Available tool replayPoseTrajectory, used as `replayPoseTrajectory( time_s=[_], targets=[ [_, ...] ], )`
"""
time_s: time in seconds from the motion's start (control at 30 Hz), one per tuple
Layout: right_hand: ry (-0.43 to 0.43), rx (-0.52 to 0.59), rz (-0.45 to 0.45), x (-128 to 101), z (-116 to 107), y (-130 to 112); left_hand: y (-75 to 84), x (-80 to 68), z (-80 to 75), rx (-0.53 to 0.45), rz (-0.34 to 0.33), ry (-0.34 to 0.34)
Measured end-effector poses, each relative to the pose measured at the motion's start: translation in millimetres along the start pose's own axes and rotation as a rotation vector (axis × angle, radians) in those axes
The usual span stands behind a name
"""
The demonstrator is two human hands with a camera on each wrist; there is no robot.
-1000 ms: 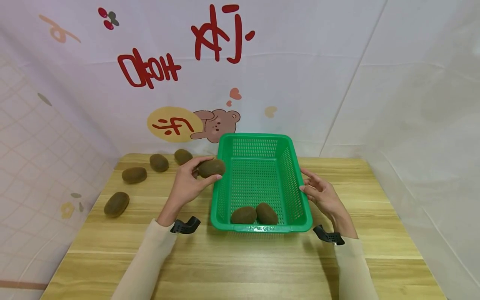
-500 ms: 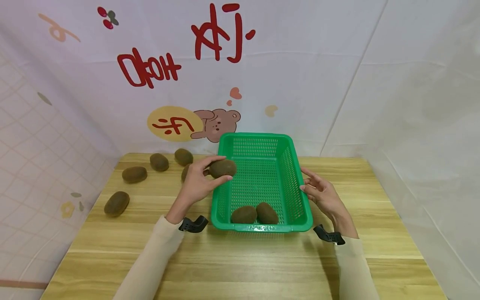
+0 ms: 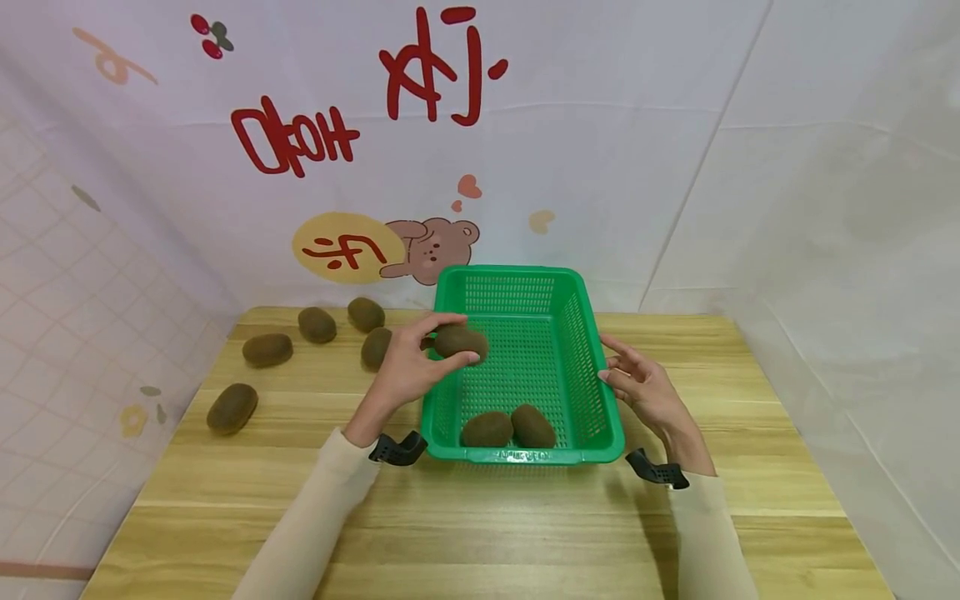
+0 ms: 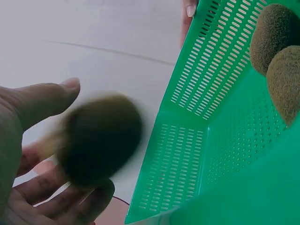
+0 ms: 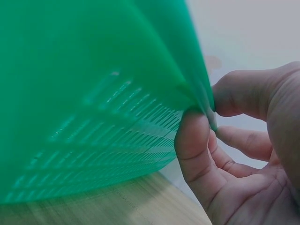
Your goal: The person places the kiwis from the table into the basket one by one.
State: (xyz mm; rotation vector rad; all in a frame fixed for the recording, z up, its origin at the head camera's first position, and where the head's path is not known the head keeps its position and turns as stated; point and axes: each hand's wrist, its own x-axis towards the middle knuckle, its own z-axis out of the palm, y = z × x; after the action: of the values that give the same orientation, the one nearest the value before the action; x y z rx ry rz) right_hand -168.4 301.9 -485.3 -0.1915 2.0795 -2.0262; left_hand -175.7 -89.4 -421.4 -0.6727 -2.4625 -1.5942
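Observation:
My left hand [image 3: 411,364] holds a brown kiwi [image 3: 459,342] over the left part of a green perforated plastic basket [image 3: 522,456]. In the left wrist view this kiwi [image 4: 101,140] is blurred, with the thumb's tip a little apart from it and fingers below. Two more kiwis lie side by side inside the basket, at its near end: one kiwi [image 3: 487,429] on the left, the other kiwi [image 3: 533,426] on the right. The right side rim is pinched between thumb and fingers of my right hand [image 3: 647,392], seen close in the right wrist view.
Several loose kiwis lie left of the basket on the wooden table [image 3: 450,533], among them a kiwi [image 3: 232,408] nearest the left edge and a kiwi [image 3: 375,348] beside my left hand. A white printed cloth [image 3: 600,150] hangs behind the table.
My left hand has carried the kiwi rightward from the basket's left rim to over its inside. The kiwi is now tilted. The right hand and basket have stayed put.

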Motion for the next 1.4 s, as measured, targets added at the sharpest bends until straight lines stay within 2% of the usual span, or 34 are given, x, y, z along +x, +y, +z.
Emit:
replayPoseTrajectory(
  time_s=[0.43,1.03,1.4],
  targets=[
    [0.009,-0.016,0.009,-0.9,1.3,-1.2,-5.3,-4.5,-11.1,-0.031,0.002,0.053],
    [0.006,0.005,0.003,-3.2,-0.2,-0.4,-16.1,-21.6,-45.4,0.226,-0.085,0.097],
    [-0.01,0.004,0.005,-4.5,2.2,-3.3,-28.5,-31.2,-64.7,0.366,-0.019,0.146]
  ],
)
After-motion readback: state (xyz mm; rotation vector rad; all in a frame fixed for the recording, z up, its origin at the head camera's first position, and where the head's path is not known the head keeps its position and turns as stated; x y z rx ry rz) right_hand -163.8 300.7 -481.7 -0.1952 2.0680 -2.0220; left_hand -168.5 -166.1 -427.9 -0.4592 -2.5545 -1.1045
